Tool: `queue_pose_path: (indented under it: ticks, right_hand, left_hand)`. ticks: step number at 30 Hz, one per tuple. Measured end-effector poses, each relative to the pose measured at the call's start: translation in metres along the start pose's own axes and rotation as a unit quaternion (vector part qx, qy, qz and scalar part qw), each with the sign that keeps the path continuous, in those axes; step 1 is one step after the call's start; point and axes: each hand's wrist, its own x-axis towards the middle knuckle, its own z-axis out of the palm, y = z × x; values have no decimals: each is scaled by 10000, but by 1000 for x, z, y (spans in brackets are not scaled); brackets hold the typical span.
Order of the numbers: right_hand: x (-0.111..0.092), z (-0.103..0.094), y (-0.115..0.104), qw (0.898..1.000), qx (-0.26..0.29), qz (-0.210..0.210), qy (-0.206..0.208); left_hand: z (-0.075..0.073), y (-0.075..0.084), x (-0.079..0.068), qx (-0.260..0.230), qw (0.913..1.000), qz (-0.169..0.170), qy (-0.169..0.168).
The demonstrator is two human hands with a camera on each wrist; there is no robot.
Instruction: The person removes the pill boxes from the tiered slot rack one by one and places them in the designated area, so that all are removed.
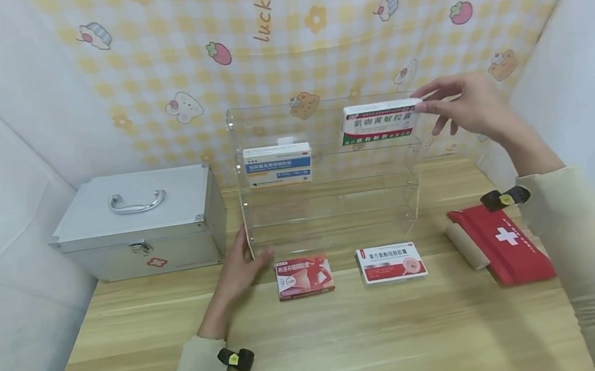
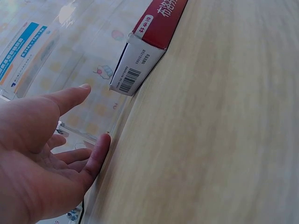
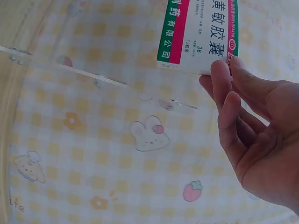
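Note:
In the head view my right hand point(image 1: 467, 106) pinches the right end of a white, green and red medicine box point(image 1: 378, 122). The box is at the upper right of a clear acrylic display rack point(image 1: 333, 206); I cannot tell whether it touches a shelf. The right wrist view shows thumb and fingertips at one corner of this box point(image 3: 198, 39). My left hand point(image 1: 241, 268) is at the rack's lower left edge, thumb apart from loosely bent fingers; in the left wrist view the hand point(image 2: 51, 154) grips nothing visibly. A blue-and-white medicine box point(image 1: 279, 166) stands on the rack's left.
A red medicine box point(image 1: 305, 276) and a white-and-red medicine box point(image 1: 391, 263) lie before the rack. At the left stands a silver first-aid case point(image 1: 137, 210). A red first-aid pouch point(image 1: 502, 242) with a tan roll point(image 1: 466, 246) lies at the right. A checkered cloth point(image 1: 314, 43) hangs behind.

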Motion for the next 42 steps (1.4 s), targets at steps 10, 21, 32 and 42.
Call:
queue_pose_path:
  ticks: [10, 21, 32, 42]
  right_hand:
    - [-6, -10, -2, 9998, 177, 35, 95]
    - [-11, -13, 5, 9983, 283, 58, -502]
    - [-21, -7, 9, 9930, 593, 234, -997]
    - [-41, 6, 32, 9902, 714, 104, -1194]
  left_hand:
    - [0, 1, 1, 16, 10000, 93, -26]
    - [3, -1, 1, 10, 9999, 92, -57]
    - [3, -3, 3, 94, 9998, 182, -41]
    - [4, -3, 7, 129, 9995, 283, -98]
